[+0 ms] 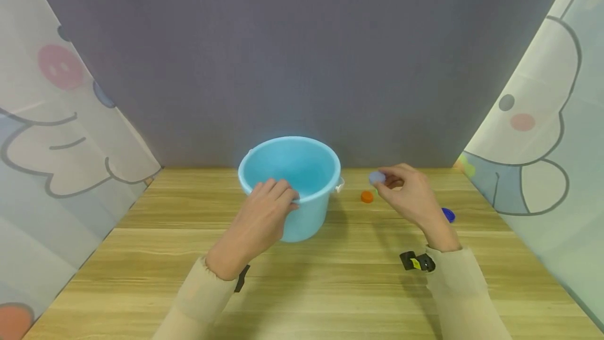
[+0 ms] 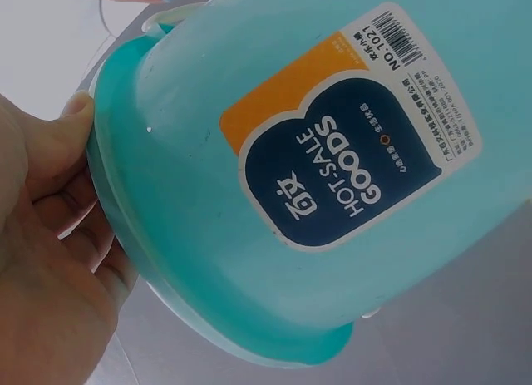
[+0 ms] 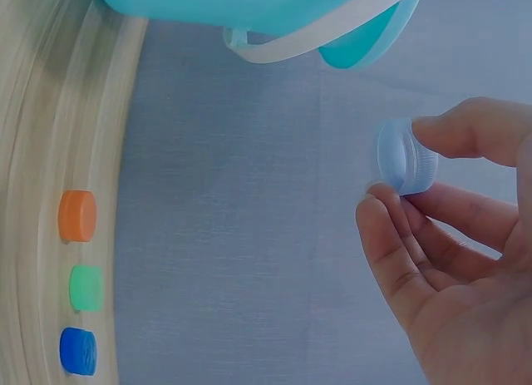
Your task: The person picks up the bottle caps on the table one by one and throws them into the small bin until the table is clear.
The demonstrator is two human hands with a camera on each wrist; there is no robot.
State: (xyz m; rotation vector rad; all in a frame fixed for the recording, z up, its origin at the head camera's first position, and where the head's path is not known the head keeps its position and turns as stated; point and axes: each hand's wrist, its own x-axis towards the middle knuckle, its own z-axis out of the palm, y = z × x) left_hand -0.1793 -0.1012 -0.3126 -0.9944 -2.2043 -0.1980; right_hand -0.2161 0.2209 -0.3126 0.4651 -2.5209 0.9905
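Cap [image 1: 377, 177] of pale blue is sitting up in the air, off to the right of the bucket [image 1: 306, 219], and the right hand [image 1: 410, 193] is pinching it between thumb and fingers. The left hand [image 1: 266, 214] is gripping the near rim of the light blue bucket, with its fingers going over the edge and its thumb pressing on the outside. The bucket is standing upright on the wooden counter [image 1: 330, 287], and a big sticker [image 2: 357, 127] is showing on its side, saying HOT-SALE GOODS. A white handle [image 3: 324, 32] is also showing. Three more caps are resting on the counter to the right of the bucket: the green cap [image 3: 86, 288] is lying between the orange cap [image 1: 367, 197] and the dark blue cap [image 1: 448, 215]. Behind everything, a dark gray wall [image 1: 306, 67] is standing, and sheets with cartoon animals [image 1: 47, 146] are hanging on both sides
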